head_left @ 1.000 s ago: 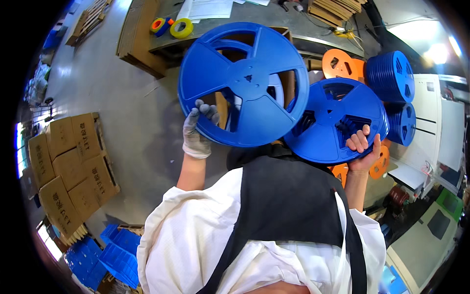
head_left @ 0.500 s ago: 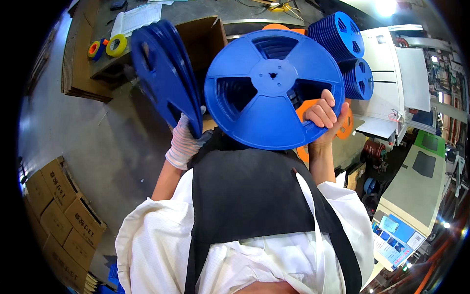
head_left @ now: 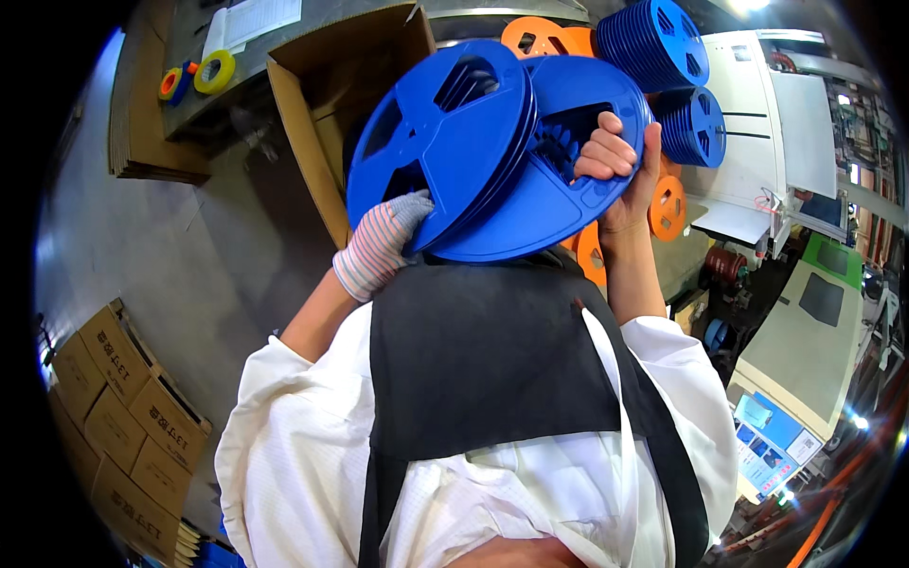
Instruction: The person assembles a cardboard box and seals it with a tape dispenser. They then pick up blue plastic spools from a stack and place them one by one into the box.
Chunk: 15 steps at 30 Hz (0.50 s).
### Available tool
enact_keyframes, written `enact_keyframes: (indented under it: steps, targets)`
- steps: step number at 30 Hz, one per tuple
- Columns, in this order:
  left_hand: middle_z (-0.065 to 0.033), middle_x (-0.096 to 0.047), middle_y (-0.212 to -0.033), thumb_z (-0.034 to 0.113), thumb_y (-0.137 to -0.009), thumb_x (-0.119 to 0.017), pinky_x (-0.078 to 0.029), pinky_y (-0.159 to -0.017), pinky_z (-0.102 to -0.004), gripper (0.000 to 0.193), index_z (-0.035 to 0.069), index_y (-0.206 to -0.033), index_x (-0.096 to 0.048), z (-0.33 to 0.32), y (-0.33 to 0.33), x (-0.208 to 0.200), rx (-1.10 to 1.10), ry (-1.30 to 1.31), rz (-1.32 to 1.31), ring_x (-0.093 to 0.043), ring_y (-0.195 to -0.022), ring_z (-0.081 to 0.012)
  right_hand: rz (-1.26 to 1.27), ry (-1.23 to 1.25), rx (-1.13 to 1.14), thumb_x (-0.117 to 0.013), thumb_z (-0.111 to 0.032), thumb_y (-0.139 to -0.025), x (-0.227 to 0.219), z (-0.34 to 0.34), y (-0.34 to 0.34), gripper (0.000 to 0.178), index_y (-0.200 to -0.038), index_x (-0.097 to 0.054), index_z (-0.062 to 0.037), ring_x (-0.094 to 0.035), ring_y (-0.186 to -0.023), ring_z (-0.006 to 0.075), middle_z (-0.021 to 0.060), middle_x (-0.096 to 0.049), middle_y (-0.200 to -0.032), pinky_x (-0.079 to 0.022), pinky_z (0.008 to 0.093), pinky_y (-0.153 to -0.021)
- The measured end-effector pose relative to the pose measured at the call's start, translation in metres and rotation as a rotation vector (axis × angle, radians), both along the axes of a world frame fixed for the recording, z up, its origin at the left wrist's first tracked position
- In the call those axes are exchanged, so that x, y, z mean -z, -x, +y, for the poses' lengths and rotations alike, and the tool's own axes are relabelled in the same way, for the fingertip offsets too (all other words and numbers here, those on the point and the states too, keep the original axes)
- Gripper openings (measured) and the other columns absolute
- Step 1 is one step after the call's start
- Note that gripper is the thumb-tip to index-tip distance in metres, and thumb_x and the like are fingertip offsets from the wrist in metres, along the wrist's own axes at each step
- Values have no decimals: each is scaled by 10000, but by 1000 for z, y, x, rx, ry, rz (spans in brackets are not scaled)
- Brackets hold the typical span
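Note:
My left hand [head_left: 383, 244], in a striped knit glove, is closed around the lower left edge of several stacked blue plastic reels [head_left: 473, 133]. These reels lie tilted across the front of another blue reel [head_left: 516, 232] and overlap its left part. My right hand [head_left: 615, 175] is bare. It grips that reel at the right side, with its fingers hooked into the reel's opening and the thumb outside the rim. More reels show through the opening behind it. An open cardboard box [head_left: 308, 142] stands just beyond the reels, its inside partly hidden by them.
Stacks of blue reels [head_left: 644, 47] and orange reels [head_left: 668, 207] stand at the far right, beside a pale machine [head_left: 743, 189]. Tape rolls [head_left: 225, 80] and papers [head_left: 251, 21] lie on the far-left bench. Closed cartons [head_left: 123, 417] are piled at the lower left.
My left hand has swung its reels from a nearly edge-on position at the left over to the right, so they now overlap the right-hand reel. The right-hand reel has tilted.

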<state>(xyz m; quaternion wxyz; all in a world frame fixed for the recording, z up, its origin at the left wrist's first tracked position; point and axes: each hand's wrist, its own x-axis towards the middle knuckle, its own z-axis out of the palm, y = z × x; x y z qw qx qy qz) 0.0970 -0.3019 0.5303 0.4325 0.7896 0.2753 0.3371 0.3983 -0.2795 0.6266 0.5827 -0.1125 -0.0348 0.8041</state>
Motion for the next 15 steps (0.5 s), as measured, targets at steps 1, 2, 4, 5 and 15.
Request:
enact_keyframes:
  steps: [1,2,4,5,15]
  targets:
    - [-155,-650,-1056,53,-707,-713,-496,-859,-379,364,27,-1052,-600,-2,2,-4,-75,32,31,-630,-969,-309,14,-6,-12,-570,-433,-912,4,5,2,457,-1078,-500,-14,-507,-692,137,15,-505,-757,-447,294,-722]
    - [-143,-657,-1033,58,-721,-705,-496,-857,-369,339,24,-1043,-605,-2,4,-6,-122,284,-111,-635,-956,-285,-329,-4,47,-556,-430,-915,3,10,2,514,-1158,-486,18,-569,-814,216,71,-563,-867,-472,373,-863]
    - [-118,-671,-988,68,-750,-689,-495,-853,-347,290,16,-1025,-615,0,13,-11,-223,778,-385,-644,-928,-235,-287,116,107,-553,-413,-916,6,17,8,567,-1238,-453,42,-589,-925,291,137,-584,-992,-481,435,-914]
    - [-114,-687,-905,164,-800,-702,-506,-846,-355,314,-2,-1052,-615,11,20,-22,-269,846,-472,-656,-853,-206,-381,220,168,-544,-386,-923,1,18,14,567,-1268,-436,51,-593,-916,298,158,-576,-1015,-503,425,-870]
    - [1,-606,-907,223,-799,-722,-521,-818,-334,343,85,-1066,-557,5,101,12,-652,1020,-1212,-585,-828,-157,-449,308,300,-523,-276,-933,35,-21,-23,402,-1185,-527,38,-614,-747,185,78,-634,-837,-522,347,-731]
